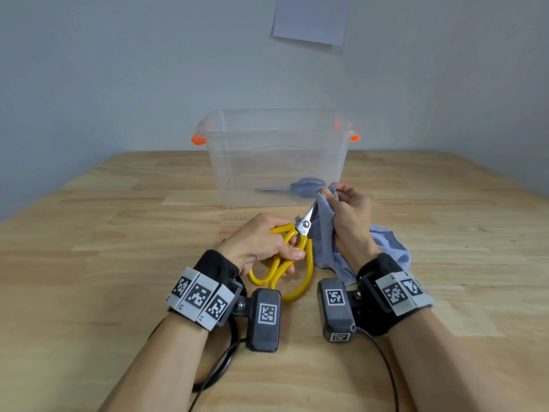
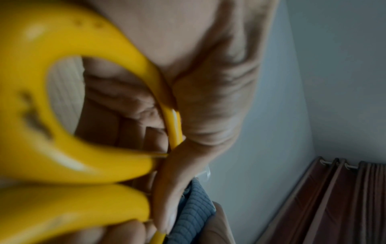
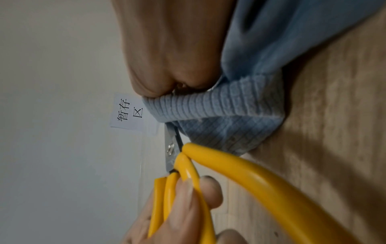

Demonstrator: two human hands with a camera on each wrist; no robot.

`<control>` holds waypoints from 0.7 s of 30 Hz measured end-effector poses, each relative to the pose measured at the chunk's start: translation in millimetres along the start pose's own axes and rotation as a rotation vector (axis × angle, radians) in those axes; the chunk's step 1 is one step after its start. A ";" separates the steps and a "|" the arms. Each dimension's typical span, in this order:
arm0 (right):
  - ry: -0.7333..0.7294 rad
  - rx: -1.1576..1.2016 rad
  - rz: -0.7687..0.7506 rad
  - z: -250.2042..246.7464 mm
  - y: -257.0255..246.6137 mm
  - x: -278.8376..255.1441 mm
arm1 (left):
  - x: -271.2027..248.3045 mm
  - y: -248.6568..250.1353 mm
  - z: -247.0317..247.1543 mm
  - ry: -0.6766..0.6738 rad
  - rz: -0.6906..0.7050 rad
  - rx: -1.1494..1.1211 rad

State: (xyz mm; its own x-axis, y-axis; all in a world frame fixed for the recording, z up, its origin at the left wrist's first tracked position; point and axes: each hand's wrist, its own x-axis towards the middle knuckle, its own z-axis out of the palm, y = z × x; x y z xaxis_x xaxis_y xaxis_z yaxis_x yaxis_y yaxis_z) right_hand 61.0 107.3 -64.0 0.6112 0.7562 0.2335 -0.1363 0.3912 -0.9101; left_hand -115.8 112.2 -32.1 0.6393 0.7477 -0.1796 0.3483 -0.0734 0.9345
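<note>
Left hand (image 1: 261, 242) grips the yellow scissors (image 1: 304, 226) by the handles. The blades run toward the desk's (image 1: 89, 233) far edge, into the blue cloth (image 1: 326, 230) that the right hand's (image 1: 350, 215) fingers (image 1: 344, 190) pinch over the tip.

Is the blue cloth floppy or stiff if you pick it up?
Probably floppy: the blue cloth sags and folds under the right hand. Likely light: a pinch lifts its edge. Its ribbed knit looks grippy, not slippery.

Glossy yellow plastic-handled scissors (image 1: 292, 257) with shiny metal blades — ribbed blue cloth (image 1: 326, 233) — matt wooden table (image 1: 118, 233)
</note>
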 end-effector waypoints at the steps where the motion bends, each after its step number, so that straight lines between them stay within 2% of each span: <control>1: 0.013 -0.008 -0.007 0.2 0.5 0.6 | 0.3 -0.4 0.1 -0.003 -0.005 0.001; 14: 0.046 -0.058 -0.036 -2.1 8.3 6.4 | -1.5 2.8 -1.2 -0.008 -0.049 0.034; 21: 0.120 0.033 0.023 -13.1 1.3 13.7 | -4.5 2.4 -2.9 0.003 -0.055 0.032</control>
State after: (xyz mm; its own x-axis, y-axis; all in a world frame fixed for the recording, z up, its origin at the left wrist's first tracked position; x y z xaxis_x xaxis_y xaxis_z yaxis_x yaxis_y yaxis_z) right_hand 79.3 111.3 -66.5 0.6959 0.6981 0.1683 -0.1762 0.3932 -0.9024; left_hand -119.8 110.6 -28.1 0.6166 0.7531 -0.2297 0.4044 -0.0527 0.9130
